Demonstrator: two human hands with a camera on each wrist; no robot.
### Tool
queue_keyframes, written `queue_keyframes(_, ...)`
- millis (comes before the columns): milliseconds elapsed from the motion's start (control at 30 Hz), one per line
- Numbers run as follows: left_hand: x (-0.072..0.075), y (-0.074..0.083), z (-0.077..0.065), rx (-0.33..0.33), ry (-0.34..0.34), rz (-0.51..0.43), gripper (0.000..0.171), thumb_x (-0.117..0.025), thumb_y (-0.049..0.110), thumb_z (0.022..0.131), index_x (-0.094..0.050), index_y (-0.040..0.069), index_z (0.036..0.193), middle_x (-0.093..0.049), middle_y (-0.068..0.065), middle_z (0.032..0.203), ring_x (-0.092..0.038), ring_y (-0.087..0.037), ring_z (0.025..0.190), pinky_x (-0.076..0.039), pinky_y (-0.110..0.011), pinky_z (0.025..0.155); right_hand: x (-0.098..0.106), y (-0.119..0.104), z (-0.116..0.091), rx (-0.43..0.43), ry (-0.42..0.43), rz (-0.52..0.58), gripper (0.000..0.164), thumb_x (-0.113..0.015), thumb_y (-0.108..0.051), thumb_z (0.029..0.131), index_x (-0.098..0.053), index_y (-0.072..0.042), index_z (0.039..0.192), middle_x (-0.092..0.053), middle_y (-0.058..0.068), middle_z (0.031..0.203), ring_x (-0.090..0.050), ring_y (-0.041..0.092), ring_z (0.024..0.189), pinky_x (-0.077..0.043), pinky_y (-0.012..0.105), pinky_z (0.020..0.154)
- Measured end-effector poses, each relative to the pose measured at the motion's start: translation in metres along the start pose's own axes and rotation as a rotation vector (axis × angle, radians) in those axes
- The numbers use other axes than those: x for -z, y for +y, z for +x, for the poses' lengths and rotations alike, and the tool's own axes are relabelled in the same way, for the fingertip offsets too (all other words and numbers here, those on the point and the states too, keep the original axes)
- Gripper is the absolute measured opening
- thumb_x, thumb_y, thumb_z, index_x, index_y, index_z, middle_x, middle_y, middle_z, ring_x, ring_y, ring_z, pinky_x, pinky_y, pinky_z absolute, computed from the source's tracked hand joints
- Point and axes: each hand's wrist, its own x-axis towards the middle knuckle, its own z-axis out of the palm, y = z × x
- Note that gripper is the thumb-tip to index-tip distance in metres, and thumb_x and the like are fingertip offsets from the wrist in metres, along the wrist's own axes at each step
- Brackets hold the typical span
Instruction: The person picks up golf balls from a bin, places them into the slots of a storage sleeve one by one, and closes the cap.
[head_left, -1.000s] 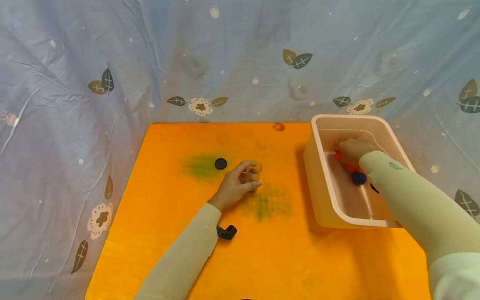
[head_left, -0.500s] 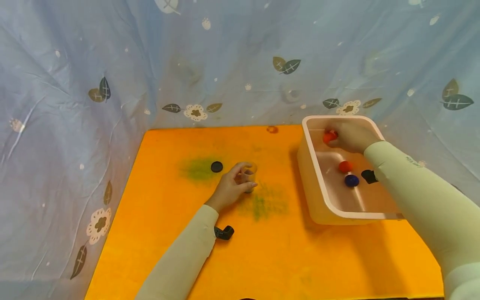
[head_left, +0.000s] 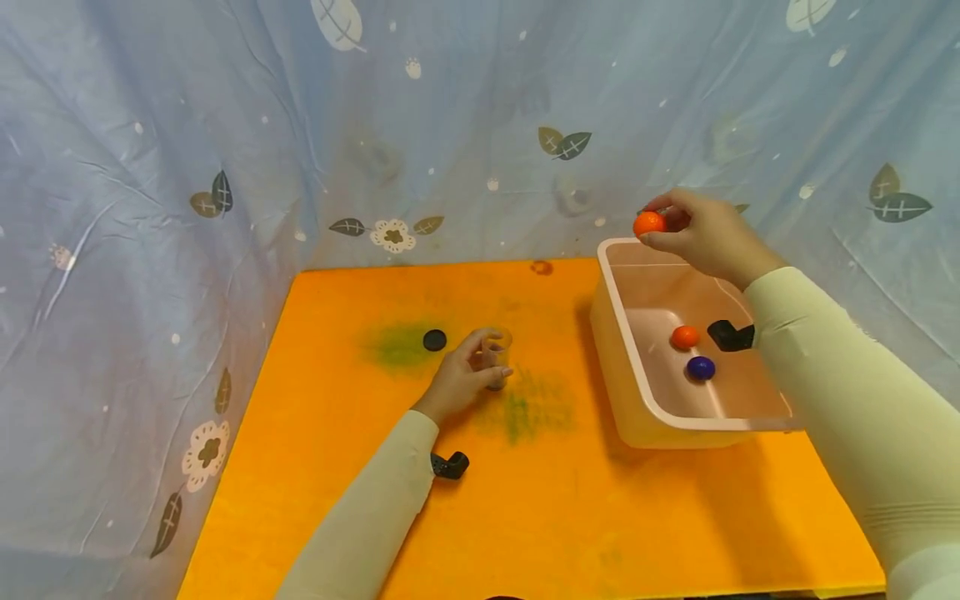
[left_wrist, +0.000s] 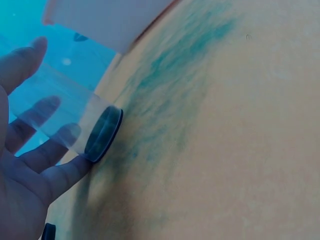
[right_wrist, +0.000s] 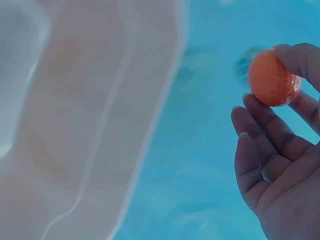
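My right hand [head_left: 712, 237] pinches an orange golf ball [head_left: 649, 224] above the far rim of the pale pink bin [head_left: 626, 333]. In the right wrist view the dimpled ball [right_wrist: 274, 79] sits between thumb and fingertips, the other fingers spread below. My left hand [head_left: 459, 377] holds a clear plastic cylinder [head_left: 497, 343] upright at the middle of the table. The left wrist view shows its dark round base [left_wrist: 104, 134] near the table surface, with thumb and fingers around the see-through wall. Inside the bin lie another orange ball [head_left: 685, 337] and a dark blue ball [head_left: 701, 368].
A black round lid [head_left: 435, 340] lies on the orange table [head_left: 525, 517], left of the cylinder. The bin stands on the table's right side. A patterned blue-grey curtain [head_left: 465, 125] hangs behind and at both sides. Black wrist devices [head_left: 452, 465] stick out from the sleeves.
My right hand has risen from inside the bin to above its far rim, bringing an orange golf ball up. My left hand keeps its hold on the cylinder.
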Motion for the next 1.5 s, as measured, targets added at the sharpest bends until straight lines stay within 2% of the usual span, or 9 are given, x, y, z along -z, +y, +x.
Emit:
queue_keyframes(100, 0.0, 0.0, 0.0, 0.0, 0.006, 0.006, 0.05, -0.082, 0.026, 0.102, -0.06, 0.04, 0.145, -0.062, 0.002, 0.134, -0.065, -0.022, 0.13, -0.053, -0.049, 0.108, -0.005, -0.029, -0.009, 0.038, 0.054, 0.069, 0.053, -0.079, -0.04, 0.103, -0.064, -0.012, 0.146, -0.068, 0.017, 0.131, -0.063, 0.032, 0.111, -0.05, 0.033, 0.083)
queue_keyframes(267, -0.001, 0.0, -0.002, 0.004, -0.009, 0.009, 0.05, -0.083, 0.027, 0.102, -0.06, 0.034, 0.146, -0.063, 0.001, 0.137, -0.066, -0.021, 0.129, -0.053, -0.049, 0.108, -0.024, -0.07, -0.022, 0.13, 0.114, 0.202, 0.046, -0.084, -0.028, 0.1, -0.068, -0.012, 0.14, -0.07, 0.013, 0.124, -0.063, 0.025, 0.104, -0.051, 0.023, 0.079)
queue_keyframes(400, -0.001, 0.0, -0.002, 0.002, -0.017, 0.003, 0.052, -0.082, 0.025, 0.103, -0.06, 0.027, 0.15, -0.062, 0.0, 0.136, -0.066, -0.02, 0.128, -0.054, -0.046, 0.106, -0.044, -0.097, -0.028, 0.189, 0.114, 0.304, 0.042, -0.083, -0.021, 0.1, -0.067, -0.011, 0.137, -0.069, 0.011, 0.121, -0.062, 0.023, 0.103, -0.051, 0.027, 0.084)
queue_keyframes(633, 0.001, 0.0, -0.001, 0.014, -0.027, -0.074, 0.048, -0.078, 0.013, 0.105, -0.061, 0.031, 0.146, -0.062, -0.005, 0.138, -0.068, -0.021, 0.125, -0.058, -0.042, 0.1, -0.09, -0.121, -0.035, 0.237, 0.092, 0.469, 0.04, -0.083, -0.017, 0.1, -0.067, -0.009, 0.137, -0.072, 0.012, 0.119, -0.068, 0.029, 0.098, -0.057, 0.032, 0.082)
queue_keyframes(833, 0.001, 0.0, 0.001, 0.001, -0.022, -0.114, 0.047, -0.078, 0.009, 0.104, -0.061, 0.022, 0.146, -0.063, -0.009, 0.135, -0.07, -0.027, 0.121, -0.06, -0.041, 0.096, -0.139, -0.125, -0.039, 0.232, 0.05, 0.519, 0.04, -0.084, -0.016, 0.1, -0.069, -0.008, 0.137, -0.072, 0.01, 0.122, -0.069, 0.028, 0.099, -0.059, 0.044, 0.086)
queue_keyframes(1000, 0.0, 0.0, 0.0, 0.006, 0.005, -0.03, 0.054, -0.084, 0.02, 0.101, -0.061, 0.035, 0.147, -0.068, -0.001, 0.129, -0.072, -0.02, 0.117, -0.059, -0.041, 0.099, -0.178, -0.11, -0.038, 0.246, 0.054, 0.501, 0.038, -0.085, -0.011, 0.098, -0.071, -0.008, 0.133, -0.073, 0.007, 0.122, -0.068, 0.026, 0.103, -0.057, 0.048, 0.091)
queue_keyframes(1100, 0.0, -0.001, -0.001, 0.004, 0.021, 0.005, 0.054, -0.085, 0.023, 0.1, -0.061, 0.036, 0.147, -0.07, -0.002, 0.129, -0.072, -0.02, 0.119, -0.056, -0.043, 0.103, -0.195, -0.101, -0.038, 0.249, 0.065, 0.469, 0.037, -0.085, -0.01, 0.098, -0.071, -0.008, 0.132, -0.073, 0.005, 0.123, -0.067, 0.026, 0.104, -0.055, 0.048, 0.09)
queue_keyframes(1300, -0.002, -0.002, -0.002, 0.011, 0.014, -0.029, 0.045, -0.084, 0.02, 0.1, -0.063, 0.032, 0.138, -0.071, -0.005, 0.129, -0.071, -0.023, 0.124, -0.058, -0.043, 0.101, -0.215, -0.086, -0.04, 0.241, 0.063, 0.408, 0.036, -0.086, -0.01, 0.098, -0.072, -0.008, 0.131, -0.071, 0.006, 0.125, -0.064, 0.028, 0.107, -0.055, 0.05, 0.093)
queue_keyframes(1500, -0.002, -0.001, -0.001, 0.011, 0.026, -0.016, 0.05, -0.085, 0.021, 0.1, -0.063, 0.035, 0.142, -0.071, 0.003, 0.128, -0.071, -0.016, 0.121, -0.058, -0.04, 0.1, -0.22, -0.081, -0.038, 0.271, 0.044, 0.334, 0.038, -0.086, -0.004, 0.095, -0.072, -0.005, 0.13, -0.069, 0.009, 0.125, -0.063, 0.03, 0.109, -0.055, 0.053, 0.097)
